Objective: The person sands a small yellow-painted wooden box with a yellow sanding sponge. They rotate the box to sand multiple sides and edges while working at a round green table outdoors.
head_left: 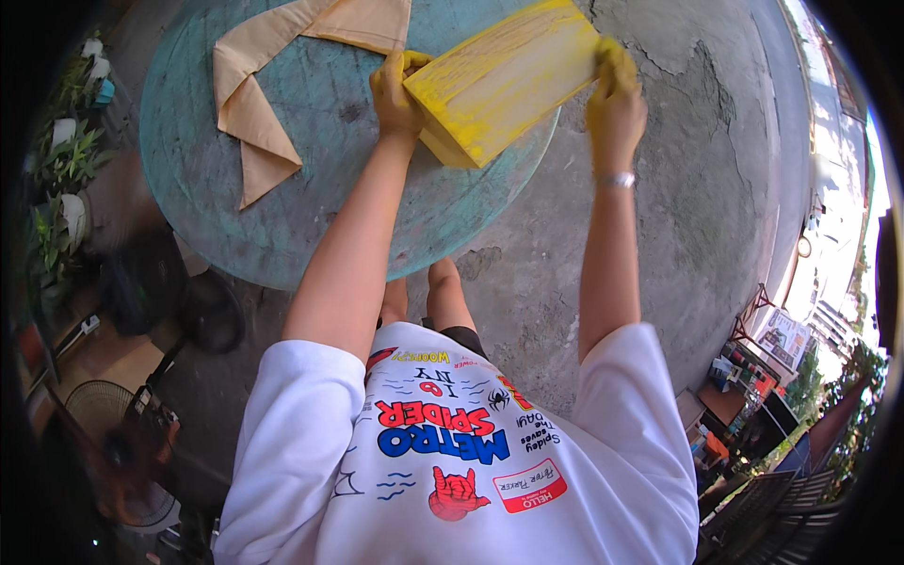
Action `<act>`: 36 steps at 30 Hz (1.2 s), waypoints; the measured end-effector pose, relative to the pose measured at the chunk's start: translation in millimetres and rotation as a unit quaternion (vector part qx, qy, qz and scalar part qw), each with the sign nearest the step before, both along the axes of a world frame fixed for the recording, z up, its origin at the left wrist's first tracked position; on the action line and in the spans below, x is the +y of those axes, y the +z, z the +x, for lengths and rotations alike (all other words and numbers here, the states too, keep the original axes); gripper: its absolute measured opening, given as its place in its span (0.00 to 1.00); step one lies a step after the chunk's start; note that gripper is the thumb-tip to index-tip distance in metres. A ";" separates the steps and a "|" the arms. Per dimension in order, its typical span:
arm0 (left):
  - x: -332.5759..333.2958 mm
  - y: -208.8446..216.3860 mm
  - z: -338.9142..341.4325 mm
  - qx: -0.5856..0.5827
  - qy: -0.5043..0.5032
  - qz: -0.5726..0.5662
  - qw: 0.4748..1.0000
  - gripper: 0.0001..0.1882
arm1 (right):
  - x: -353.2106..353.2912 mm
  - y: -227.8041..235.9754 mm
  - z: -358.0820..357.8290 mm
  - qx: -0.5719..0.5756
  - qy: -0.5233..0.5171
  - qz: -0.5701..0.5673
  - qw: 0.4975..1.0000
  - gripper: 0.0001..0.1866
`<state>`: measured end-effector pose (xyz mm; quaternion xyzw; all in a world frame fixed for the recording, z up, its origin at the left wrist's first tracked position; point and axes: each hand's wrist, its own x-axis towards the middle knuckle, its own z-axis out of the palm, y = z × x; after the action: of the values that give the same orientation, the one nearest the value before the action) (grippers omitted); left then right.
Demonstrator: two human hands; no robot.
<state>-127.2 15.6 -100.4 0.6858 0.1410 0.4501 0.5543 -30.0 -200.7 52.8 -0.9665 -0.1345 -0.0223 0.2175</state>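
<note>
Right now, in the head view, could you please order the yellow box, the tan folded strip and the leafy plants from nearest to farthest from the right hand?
1. Yellow box, just left of the right hand.
2. Tan folded strip, farther left, on the table.
3. Leafy plants, far left.

Round blue-green table (339, 122), set upper left; cracked concrete floor (697, 207), seen right of centre; fan (99, 405), placed lower left.

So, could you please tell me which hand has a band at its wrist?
The right hand, by the right end of the boxy yellow piece: a silvery band shows at its wrist, while the left hand has a bare wrist.
</note>
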 end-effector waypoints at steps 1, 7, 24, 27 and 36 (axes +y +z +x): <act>-0.3 -7.5 2.0 -0.007 0.011 0.008 1.000 0.13 | -1.9 -8.0 -10.9 -0.060 0.025 0.004 0.998 0.19; 3.3 6.5 -8.2 0.012 -0.014 0.026 1.000 0.11 | 29.8 -9.2 -179.6 -0.108 0.197 0.010 0.974 0.23; 1.2 12.5 -4.4 0.024 -0.012 -0.007 1.000 0.13 | 9.3 -38.9 -64.6 -0.252 0.127 -0.011 0.959 0.22; -0.5 14.6 -9.3 0.018 -0.024 -0.049 0.998 0.13 | 32.0 -26.6 -166.5 -0.179 0.180 -0.010 0.967 0.21; 0.4 9.7 -6.6 -0.002 -0.024 -0.017 1.000 0.13 | 30.3 -29.2 -106.0 -0.224 0.169 -0.027 0.959 0.25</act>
<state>-133.7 16.0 -90.7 0.6788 0.1309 0.4355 0.5766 -136.0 -170.4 23.5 -0.9055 -0.3415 -0.1977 0.1562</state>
